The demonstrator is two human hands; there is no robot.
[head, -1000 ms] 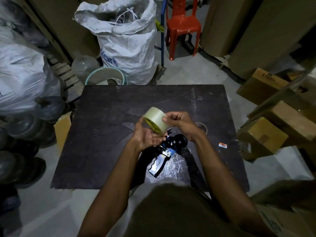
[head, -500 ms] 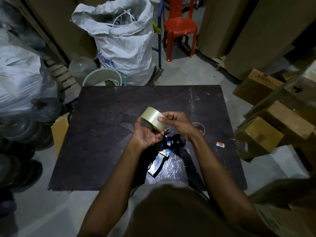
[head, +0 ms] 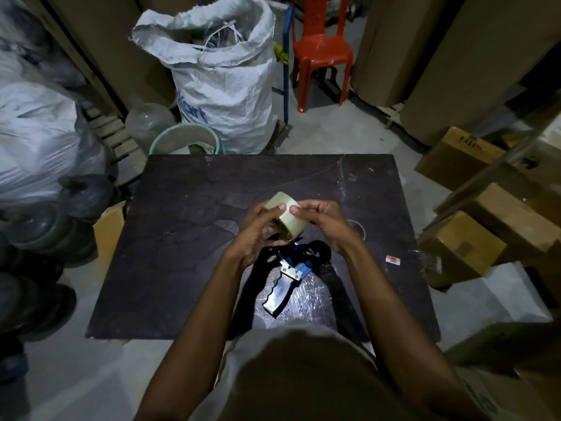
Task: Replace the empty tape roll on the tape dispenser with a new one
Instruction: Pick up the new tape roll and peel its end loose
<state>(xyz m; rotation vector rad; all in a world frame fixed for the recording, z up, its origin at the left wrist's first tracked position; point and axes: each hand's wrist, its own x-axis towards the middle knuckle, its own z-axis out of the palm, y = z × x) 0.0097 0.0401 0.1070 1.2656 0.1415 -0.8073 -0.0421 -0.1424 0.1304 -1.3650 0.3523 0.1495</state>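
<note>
Both hands, left (head: pixel 258 235) and right (head: pixel 326 226), are gripping the new tape roll (head: pixel 285 215) (clear tape). The dispenser (head: pixel 291 268) lies on the table (head: pixel 182 238) below.

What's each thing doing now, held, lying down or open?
Clear packing tape roll: held above the dark table.
Left hand: grips the roll.
Right hand: fingertips pinch the roll.
Black tape dispenser with silver handle: lying on the table, no roll on it.
Thin pale ring: lying flat on the table.
White woven sack: open.

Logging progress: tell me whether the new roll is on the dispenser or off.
Off: the left hand and right hand hold the roll above the dispenser, which lies on the table, hub bare.
</note>
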